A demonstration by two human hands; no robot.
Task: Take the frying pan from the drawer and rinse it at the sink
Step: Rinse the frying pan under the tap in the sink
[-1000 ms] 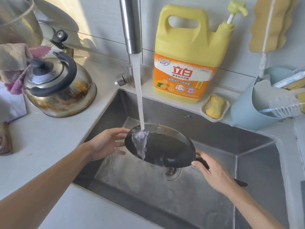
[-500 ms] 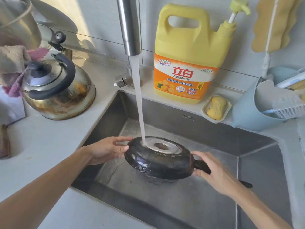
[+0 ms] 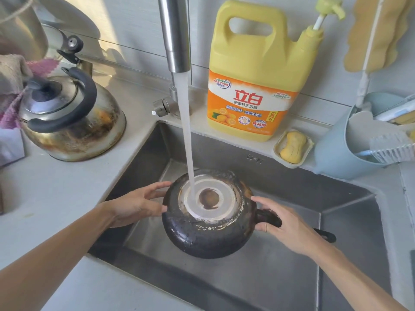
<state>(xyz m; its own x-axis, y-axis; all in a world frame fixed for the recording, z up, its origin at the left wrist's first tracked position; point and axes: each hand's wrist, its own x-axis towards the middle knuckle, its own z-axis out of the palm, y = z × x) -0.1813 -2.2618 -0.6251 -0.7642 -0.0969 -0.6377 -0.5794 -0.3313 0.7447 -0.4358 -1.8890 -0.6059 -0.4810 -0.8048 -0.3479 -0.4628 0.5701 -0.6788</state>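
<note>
A black frying pan (image 3: 208, 234) is held upside down over the steel sink (image 3: 292, 277), its scorched underside and pale round base facing up. Water from the tap (image 3: 174, 34) falls in a steady stream onto that pale base. My left hand (image 3: 137, 204) presses against the pan's left rim with fingers spread. My right hand (image 3: 289, 225) grips the black handle close to the pan body; the handle's end sticks out beyond my wrist.
A stained steel kettle (image 3: 71, 117) stands on the counter at the left. Behind the sink are a big yellow detergent jug (image 3: 253, 86), a soap dish (image 3: 293, 148) and a pale blue tub (image 3: 350, 142) holding brushes. Cloths hang at the far left.
The pan has been flipped from inside-up to bottom-up under the stream and tipped toward me. Both hands stayed on it, the left at the rim, the right at the handle.
</note>
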